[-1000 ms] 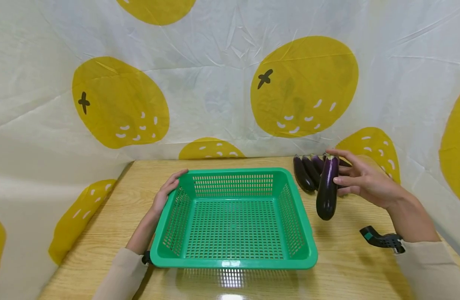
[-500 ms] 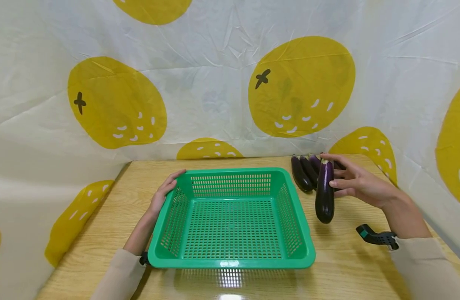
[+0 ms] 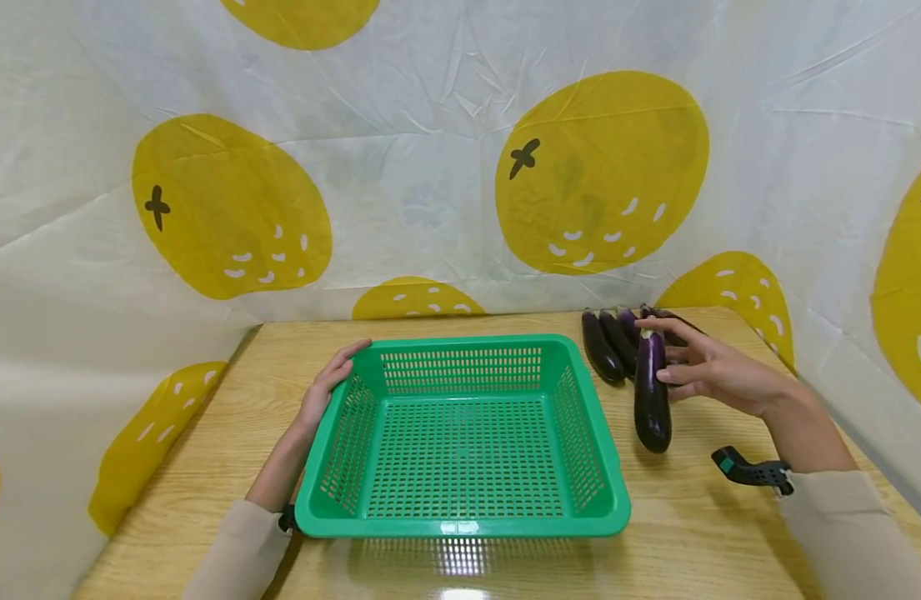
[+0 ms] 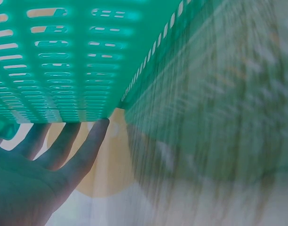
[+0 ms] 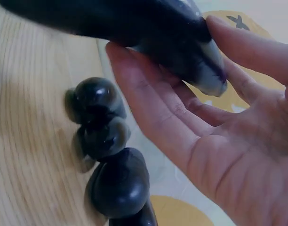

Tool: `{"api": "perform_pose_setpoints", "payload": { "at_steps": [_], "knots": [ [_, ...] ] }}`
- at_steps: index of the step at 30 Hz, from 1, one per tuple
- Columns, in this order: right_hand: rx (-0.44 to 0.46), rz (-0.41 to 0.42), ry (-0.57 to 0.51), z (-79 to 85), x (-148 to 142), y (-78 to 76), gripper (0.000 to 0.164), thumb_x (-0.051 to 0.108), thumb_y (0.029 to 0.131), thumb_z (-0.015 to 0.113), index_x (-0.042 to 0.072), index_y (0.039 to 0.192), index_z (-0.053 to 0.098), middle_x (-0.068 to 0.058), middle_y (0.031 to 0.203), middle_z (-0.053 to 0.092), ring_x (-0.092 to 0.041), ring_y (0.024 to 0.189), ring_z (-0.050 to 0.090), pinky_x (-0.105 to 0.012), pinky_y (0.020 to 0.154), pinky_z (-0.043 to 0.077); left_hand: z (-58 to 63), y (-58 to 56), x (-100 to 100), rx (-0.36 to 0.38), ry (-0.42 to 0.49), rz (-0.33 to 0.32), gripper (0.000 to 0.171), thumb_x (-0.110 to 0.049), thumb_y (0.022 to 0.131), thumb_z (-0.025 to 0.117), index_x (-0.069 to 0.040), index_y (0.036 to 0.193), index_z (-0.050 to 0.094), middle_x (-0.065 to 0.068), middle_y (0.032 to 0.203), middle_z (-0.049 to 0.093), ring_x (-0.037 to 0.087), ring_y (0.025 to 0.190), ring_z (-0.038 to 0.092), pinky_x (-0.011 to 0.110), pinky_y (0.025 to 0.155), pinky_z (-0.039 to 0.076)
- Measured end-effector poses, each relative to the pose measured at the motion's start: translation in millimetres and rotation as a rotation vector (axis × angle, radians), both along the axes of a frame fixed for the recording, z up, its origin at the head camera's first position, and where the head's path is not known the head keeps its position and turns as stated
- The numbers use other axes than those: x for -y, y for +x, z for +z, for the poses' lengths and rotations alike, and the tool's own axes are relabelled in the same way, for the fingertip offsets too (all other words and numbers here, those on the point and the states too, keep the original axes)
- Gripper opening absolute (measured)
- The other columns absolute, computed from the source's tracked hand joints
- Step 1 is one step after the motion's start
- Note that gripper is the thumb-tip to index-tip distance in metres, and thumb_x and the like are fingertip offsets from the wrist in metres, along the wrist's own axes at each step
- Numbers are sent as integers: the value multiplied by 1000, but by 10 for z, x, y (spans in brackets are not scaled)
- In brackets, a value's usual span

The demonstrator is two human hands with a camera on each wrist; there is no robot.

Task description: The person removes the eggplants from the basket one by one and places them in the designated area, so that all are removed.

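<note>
My right hand (image 3: 703,371) pinches a glossy dark purple eggplant (image 3: 653,404) near its stem end, thumb on one side and fingers on the other. The rounded bottom of the eggplant points down toward me, just right of the green plastic basket (image 3: 460,527). The right wrist view shows this eggplant (image 5: 134,23) raised over the others, its pale stem end close to the palm. On the basket's left side, my left hand (image 3: 323,392) rests with its fingers reaching along the rim to the far left corner. Its fingers (image 4: 90,146) look nearly straight against the basket in the left wrist view.
Several more eggplants (image 3: 601,350) lie in a row at the back right of the wooden table (image 3: 693,533), partly hidden by the right hand. The basket's perforated floor (image 3: 468,458) is bare. A white cloth (image 3: 430,192) with yellow fruit prints hangs behind.
The right hand has brought the eggplant slightly down and toward me, uncovering more of the eggplants behind. The left hand has stayed at the basket; the head view has shifted slightly.
</note>
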State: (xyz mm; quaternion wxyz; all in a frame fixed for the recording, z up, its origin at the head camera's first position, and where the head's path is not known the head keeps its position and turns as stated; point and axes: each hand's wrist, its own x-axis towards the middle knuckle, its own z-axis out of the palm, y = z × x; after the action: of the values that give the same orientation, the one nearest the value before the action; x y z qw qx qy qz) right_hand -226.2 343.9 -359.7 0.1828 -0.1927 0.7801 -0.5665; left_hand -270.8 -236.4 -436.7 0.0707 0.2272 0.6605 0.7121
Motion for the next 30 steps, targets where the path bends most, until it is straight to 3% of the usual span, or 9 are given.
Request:
{"api": "perform_pose_setpoints", "payload": {
  "at_steps": [3, 7, 18, 24, 30],
  "knots": [
    [6, 4, 65, -33, -10, -10, 75, 6, 104, 57, 22, 166, 18, -28, 168, 1, -4, 123, 57, -43, 91, 59, -5, -4, 6, -2, 3, 1, 54, -23, 115, 22, 2, 163, 19, 25, 168, 18, 12, 141, 42, 19, 110, 42],
    [13, 20, 127, -75, -22, -24, 73, 9, 104, 58, 23, 165, 20, -21, 170, 0, -11, 129, 50, -45, 92, 58, -11, -4, 15, 5, 5, 3, 54, -23, 115, 22, 1, 163, 19, 24, 167, 20, 11, 139, 45, 20, 110, 44],
    [34, 79, 173, -179, -68, -47, 74, 11, 103, 60, 18, 165, 20, -31, 165, 9, -20, 129, 52, -45, 91, 58, -7, 1, 6, -9, -8, 12, 54, -22, 115, 22, 2, 163, 19, 24, 168, 18, 7, 139, 42, 17, 110, 40],
    [62, 76, 185, -212, -74, -22, 73, 10, 103, 60, 17, 164, 21, -26, 168, 5, -14, 131, 46, -47, 91, 58, -4, -5, 3, -8, -5, 9, 54, -22, 115, 22, 2, 163, 19, 24, 168, 18, 7, 140, 41, 17, 111, 40],
    [71, 84, 193, -244, -81, -18, 72, 10, 103, 60, 14, 164, 20, -27, 168, 7, -18, 132, 47, -47, 92, 59, -10, -8, 6, 0, -6, 14, 54, -22, 114, 22, 1, 163, 19, 24, 168, 17, 7, 139, 41, 17, 111, 40]
  ]
}}
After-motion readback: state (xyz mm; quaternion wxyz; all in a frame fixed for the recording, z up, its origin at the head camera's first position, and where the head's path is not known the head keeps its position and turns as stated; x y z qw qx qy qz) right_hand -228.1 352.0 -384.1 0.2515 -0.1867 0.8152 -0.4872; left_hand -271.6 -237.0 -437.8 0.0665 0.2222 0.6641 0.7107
